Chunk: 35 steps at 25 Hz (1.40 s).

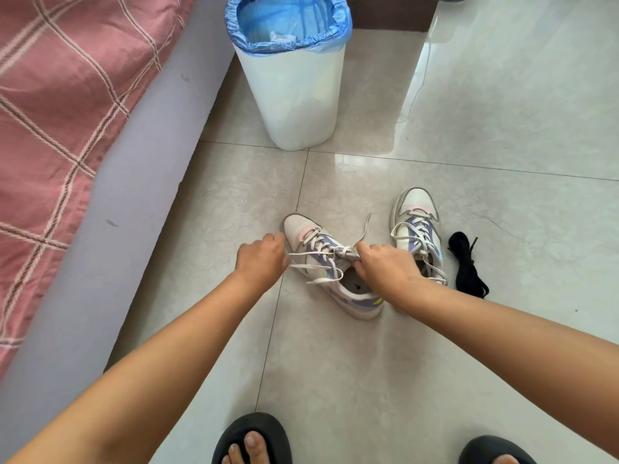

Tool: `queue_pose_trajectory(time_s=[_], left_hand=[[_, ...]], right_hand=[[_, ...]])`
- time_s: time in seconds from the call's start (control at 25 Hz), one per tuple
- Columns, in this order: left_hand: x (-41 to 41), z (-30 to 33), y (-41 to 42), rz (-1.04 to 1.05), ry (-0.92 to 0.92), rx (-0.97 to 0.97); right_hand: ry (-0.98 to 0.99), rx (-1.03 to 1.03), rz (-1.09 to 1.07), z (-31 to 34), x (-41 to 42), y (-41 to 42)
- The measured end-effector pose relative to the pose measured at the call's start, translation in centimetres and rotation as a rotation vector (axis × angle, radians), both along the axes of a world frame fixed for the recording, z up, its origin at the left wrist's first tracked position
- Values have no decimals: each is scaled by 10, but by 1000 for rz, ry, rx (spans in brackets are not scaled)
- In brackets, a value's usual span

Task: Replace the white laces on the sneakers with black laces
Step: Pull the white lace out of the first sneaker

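Both hands are reaching down to the near sneaker [335, 272], which is lying on the floor [469, 162] with its toe pointing up and to the left. The left hand [261, 259] is curling its fingers closed and pinching the white lace [311, 254] at the shoe's left side, pulling a strand sideways. The right hand [385, 266] is gripping the tongue [346, 252] between curled fingers and thumb, holding the shoe in place. Loose ends of the white lace are trailing over the shoe's opening and up past the right hand.

The second sneaker [415, 226] is standing just right of the right hand, still laced in white, toe pointing away. The black laces [465, 266] are lying in a bundle on the floor just right of that shoe, apart from both hands.

A white bin [301, 95] with a blue liner is standing on the floor beyond the shoes. A bed [60, 112] with a pink checked cover is filling the left side. Two feet in dark slippers [251, 437] are showing at the bottom edge.
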State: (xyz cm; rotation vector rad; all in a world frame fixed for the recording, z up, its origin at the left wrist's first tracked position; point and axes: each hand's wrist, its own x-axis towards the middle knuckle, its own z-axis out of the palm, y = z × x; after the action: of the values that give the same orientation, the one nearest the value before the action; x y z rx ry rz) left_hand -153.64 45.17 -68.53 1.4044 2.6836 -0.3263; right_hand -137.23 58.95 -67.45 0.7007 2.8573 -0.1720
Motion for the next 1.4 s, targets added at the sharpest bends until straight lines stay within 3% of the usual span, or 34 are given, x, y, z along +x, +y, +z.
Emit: queue_pose_trajectory(time_s=[0.12,0.24,0.4,0.48,0.52,0.6,0.68,0.84,0.88,1.0,1.16,1.24,1.4], left_hand=[[19,3,-4,-116,-287,294],[39,-8,1,-371,-272,418],[32,-13,10,-412,-315,323],[29,-11,10,-346,-304,274],[28,-9,9,-308,-299,227],[28,-7,5,-277,-334,193],[31,-3,0,-221,-412,253],[40,3,0,-85,-560,271],[40,4,2,-80,-564,257],[31,5,-1,-122,-450,164],[-10,-2,-33,-66,-148,-302],[-23,-3,-44,26,-78,-448],[-9,-1,-28,16,-57,-408]], right_hand=[[228,-70,-69,8,4,-15],[-25,-511,-243,13,-5,-28],[-86,-741,-405,16,-19,-18],[-200,-656,-351,26,-20,-5],[-224,-482,-260,33,-20,2],[-19,78,-52,33,-20,20],[146,308,-38,36,-16,31],[-15,-186,-19,30,2,-5],[-67,-221,43,25,8,-17],[-178,-192,128,10,15,-29],[-123,-236,116,0,16,-22],[-62,-259,123,-3,18,-22],[125,-260,160,-10,22,-19]])
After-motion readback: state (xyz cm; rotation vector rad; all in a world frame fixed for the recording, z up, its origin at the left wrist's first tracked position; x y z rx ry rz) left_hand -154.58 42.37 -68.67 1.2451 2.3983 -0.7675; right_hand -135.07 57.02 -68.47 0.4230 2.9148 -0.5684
